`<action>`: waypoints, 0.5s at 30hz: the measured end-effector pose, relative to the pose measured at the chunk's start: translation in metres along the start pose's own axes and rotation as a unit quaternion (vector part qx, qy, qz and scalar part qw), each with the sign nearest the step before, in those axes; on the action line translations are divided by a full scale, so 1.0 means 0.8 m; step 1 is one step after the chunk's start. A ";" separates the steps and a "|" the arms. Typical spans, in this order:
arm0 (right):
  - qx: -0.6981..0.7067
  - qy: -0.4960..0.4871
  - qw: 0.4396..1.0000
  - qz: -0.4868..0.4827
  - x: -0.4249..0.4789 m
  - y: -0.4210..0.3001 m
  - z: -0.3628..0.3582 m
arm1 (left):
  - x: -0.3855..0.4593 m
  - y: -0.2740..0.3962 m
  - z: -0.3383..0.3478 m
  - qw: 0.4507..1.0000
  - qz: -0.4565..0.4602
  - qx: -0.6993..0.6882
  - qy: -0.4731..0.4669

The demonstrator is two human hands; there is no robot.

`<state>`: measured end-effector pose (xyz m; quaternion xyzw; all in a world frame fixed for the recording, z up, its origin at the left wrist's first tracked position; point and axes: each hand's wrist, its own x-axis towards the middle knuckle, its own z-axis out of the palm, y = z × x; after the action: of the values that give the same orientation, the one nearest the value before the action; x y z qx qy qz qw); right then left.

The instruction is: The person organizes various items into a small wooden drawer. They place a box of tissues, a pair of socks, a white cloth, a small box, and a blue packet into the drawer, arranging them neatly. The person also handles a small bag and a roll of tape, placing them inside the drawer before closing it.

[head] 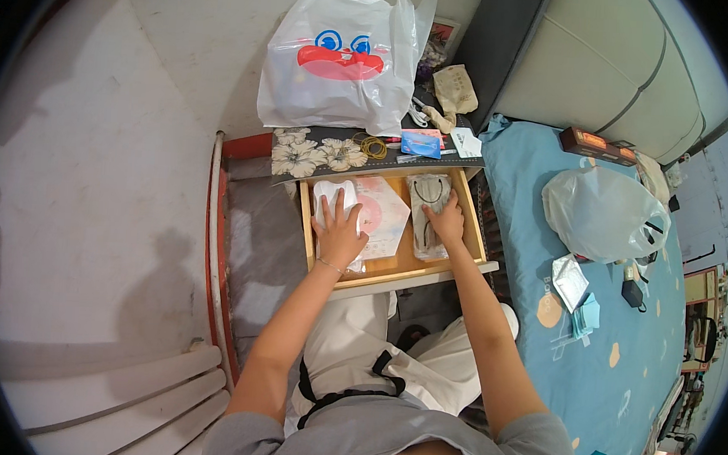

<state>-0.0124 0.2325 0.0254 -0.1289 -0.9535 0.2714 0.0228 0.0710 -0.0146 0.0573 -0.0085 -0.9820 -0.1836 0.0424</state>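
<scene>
A wooden drawer (392, 270) is pulled out in front of me. My left hand (340, 231) rests palm down, fingers spread, over a white plastic-wrapped pack (334, 191) at the drawer's left side. Partly under that hand lies a white and pink hexagonal box (391, 216). On the right side of the drawer, my right hand (447, 221) has its thumb on top and its fingers at the right edge of a clear-wrapped grey pack (427, 187) with black cords. The undersides of these packs are hidden.
Above the drawer, a large white plastic bag (341, 95) stands on a flower-patterned cabinet top (299, 155), beside yellow rubber bands (370, 146) and a blue card-like packet (421, 145). To the right, a bed (610, 393) holds another plastic bag (602, 211) and a silver pouch (569, 282).
</scene>
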 end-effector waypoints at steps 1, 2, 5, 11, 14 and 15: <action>-0.015 -0.014 1.000 0.012 -0.002 -0.002 0.001 | 0.000 -0.001 0.000 1.000 -0.001 -0.003 0.002; -0.029 -0.028 0.999 0.024 -0.005 -0.003 0.002 | -0.001 -0.003 0.001 1.000 -0.006 0.008 -0.005; -0.050 -0.044 0.997 0.036 -0.010 -0.009 0.001 | -0.001 -0.003 0.002 1.000 -0.012 0.016 -0.014; -0.028 -0.055 0.997 0.042 0.002 0.003 -0.007 | 0.001 -0.001 0.007 1.000 0.000 0.004 -0.017; -0.013 -0.052 0.998 0.031 0.001 -0.001 -0.001 | 0.001 0.002 0.006 1.000 -0.001 0.003 -0.020; -0.003 -0.064 0.997 0.042 -0.001 -0.006 -0.002 | 0.000 -0.003 0.005 1.000 -0.006 0.005 -0.021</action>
<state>-0.0126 0.2291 0.0292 -0.1511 -0.9476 0.2770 -0.0505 0.0709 -0.0151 0.0528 -0.0059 -0.9837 -0.1785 0.0203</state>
